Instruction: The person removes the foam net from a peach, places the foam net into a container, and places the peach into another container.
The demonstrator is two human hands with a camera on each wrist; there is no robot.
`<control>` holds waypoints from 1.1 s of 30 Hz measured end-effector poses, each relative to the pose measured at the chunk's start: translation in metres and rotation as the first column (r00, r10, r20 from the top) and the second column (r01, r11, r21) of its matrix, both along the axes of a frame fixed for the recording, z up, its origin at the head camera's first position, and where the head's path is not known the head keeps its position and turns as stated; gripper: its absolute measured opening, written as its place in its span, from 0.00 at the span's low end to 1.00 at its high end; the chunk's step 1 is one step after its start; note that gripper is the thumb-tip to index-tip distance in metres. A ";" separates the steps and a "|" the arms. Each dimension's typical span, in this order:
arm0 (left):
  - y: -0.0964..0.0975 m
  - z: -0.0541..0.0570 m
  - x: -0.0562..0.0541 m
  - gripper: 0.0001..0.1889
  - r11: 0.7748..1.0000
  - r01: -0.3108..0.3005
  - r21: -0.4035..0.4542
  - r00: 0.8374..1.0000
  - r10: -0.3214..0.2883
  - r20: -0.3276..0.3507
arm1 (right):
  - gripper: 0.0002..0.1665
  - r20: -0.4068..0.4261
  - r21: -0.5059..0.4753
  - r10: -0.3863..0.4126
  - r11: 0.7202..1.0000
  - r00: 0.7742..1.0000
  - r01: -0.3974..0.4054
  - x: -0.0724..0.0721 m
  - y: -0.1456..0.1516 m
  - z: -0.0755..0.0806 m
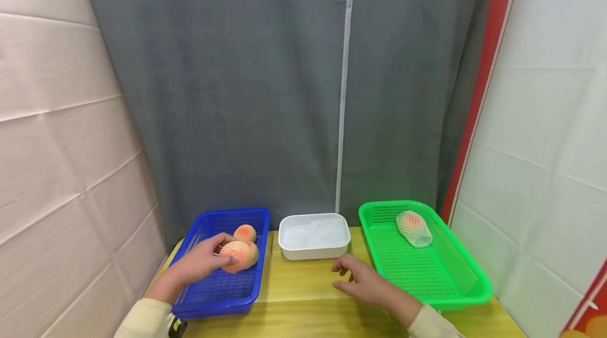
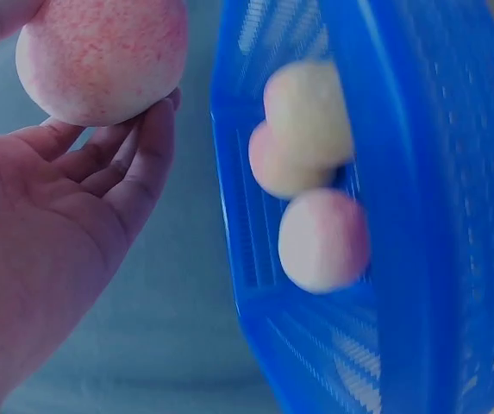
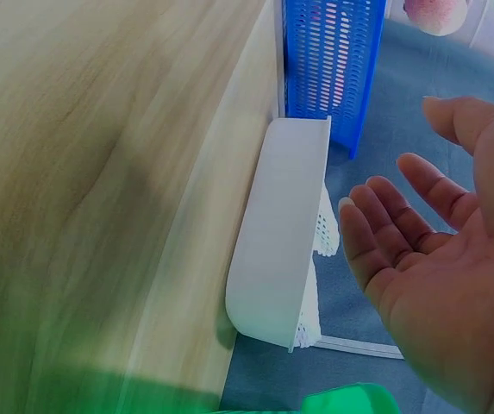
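My left hand (image 1: 201, 260) grips a pink and cream peach (image 1: 234, 255) between thumb and fingers, up over the blue basket (image 1: 213, 306). In the left wrist view the held peach (image 2: 104, 60) is clear of the basket, and three other peaches lie inside, among them a pinkish one (image 2: 322, 241). My right hand (image 1: 364, 281) hovers above the table with fingers relaxed and nothing in them, in front of the white box (image 1: 314, 254). White foam netting (image 3: 326, 224) shows above that box's rim in the right wrist view.
To the right stands a green basket (image 1: 408, 288) holding a peach in a white foam net (image 1: 414, 228). The containers stand on a wooden table (image 1: 294, 285). A grey curtain (image 1: 246, 90) hangs behind, with pale fabric walls on both sides.
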State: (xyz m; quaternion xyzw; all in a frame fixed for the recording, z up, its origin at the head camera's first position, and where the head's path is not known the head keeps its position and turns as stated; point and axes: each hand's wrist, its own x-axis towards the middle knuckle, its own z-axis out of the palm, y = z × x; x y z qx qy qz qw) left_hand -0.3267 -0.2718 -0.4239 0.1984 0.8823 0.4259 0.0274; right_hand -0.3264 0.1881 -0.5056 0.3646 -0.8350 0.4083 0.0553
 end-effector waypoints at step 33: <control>-0.051 -0.018 -0.064 0.21 0.889 -0.140 -0.436 0.978 0.194 0.082 | 0.10 0.015 -0.018 0.020 1.000 1.000 -0.020 0.004 0.006 -0.005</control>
